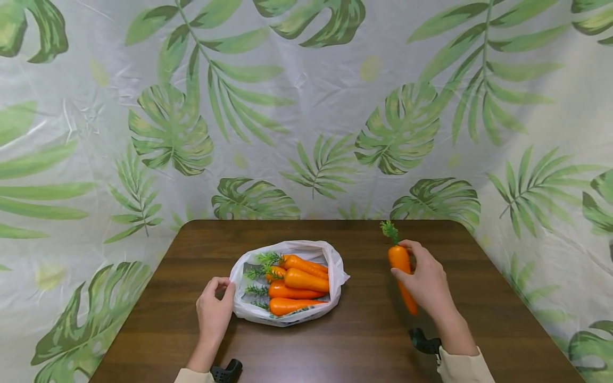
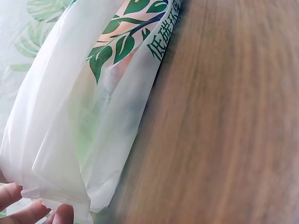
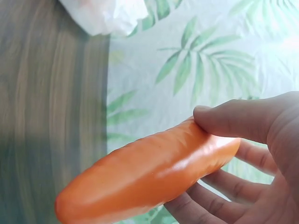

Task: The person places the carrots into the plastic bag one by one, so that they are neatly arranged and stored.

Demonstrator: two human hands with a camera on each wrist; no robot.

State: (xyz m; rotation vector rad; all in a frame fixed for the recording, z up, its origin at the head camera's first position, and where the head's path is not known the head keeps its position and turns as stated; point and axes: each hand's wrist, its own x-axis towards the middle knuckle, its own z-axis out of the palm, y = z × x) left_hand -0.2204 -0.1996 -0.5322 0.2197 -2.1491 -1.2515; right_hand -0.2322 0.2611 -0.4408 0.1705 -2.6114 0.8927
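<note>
A white plastic bag [image 1: 341, 282] lies with its mouth open on the table, and several orange carrots [image 1: 306, 279] with green tops show inside it. My left hand [image 1: 215, 308] pinches the bag's left rim between thumb and fingers; in the left wrist view the fingertips [image 2: 32, 212] are at the bag's gathered edge. Out to the right, my right hand [image 1: 428, 279] holds a single carrot [image 1: 399, 258] by its thick upper part, green top pointing away and tip toward me. The right wrist view shows the thumb on one side of this carrot [image 3: 140, 172] and the fingers beneath it.
The brown wooden table [image 1: 364, 340] has rounded far corners. Behind it hangs a pale curtain [image 1: 306, 106] printed with green leaves. Dark wrist mounts [image 1: 423, 340] sit at both wrists. Green leaf print and lettering [image 2: 161, 42] mark the bag's side.
</note>
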